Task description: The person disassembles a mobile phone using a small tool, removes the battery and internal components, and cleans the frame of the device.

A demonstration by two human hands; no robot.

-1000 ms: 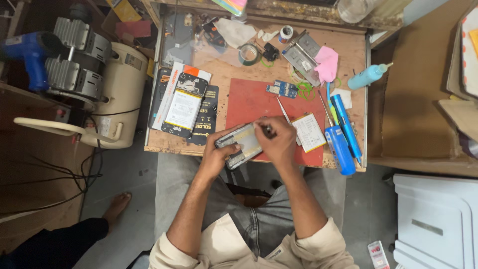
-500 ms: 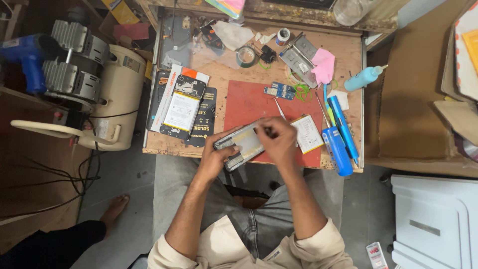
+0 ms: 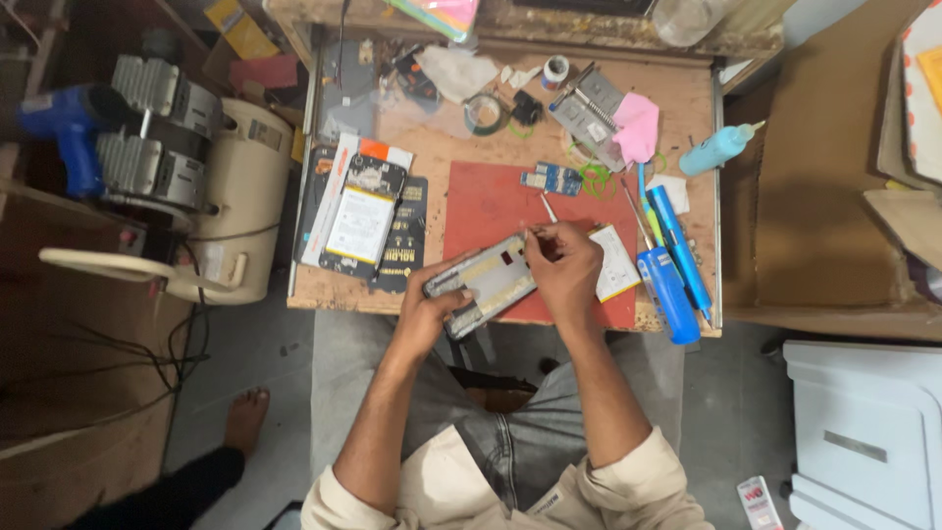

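Observation:
My left hand (image 3: 432, 306) grips the near end of an opened phone frame (image 3: 486, 278), a silver-grey body with pale inner parts, held tilted over the front edge of a red mat (image 3: 491, 206). My right hand (image 3: 561, 267) rests on the frame's far end, fingers pinched on a thin metal tool (image 3: 548, 208) that points away from me. A small blue circuit board (image 3: 552, 179) lies on the mat's far edge.
The small wooden table (image 3: 432, 157) also bears an open phone back with battery (image 3: 358, 214), blue tools (image 3: 672, 265), a pink cloth (image 3: 638, 128), tape roll (image 3: 484, 113) and a light blue bottle (image 3: 716, 149). A cream compressor (image 3: 235, 186) stands left, a white case (image 3: 863, 432) right.
The view has shifted slightly. Both hands stay on the phone frame, with the right hand's fingers working at its far end.

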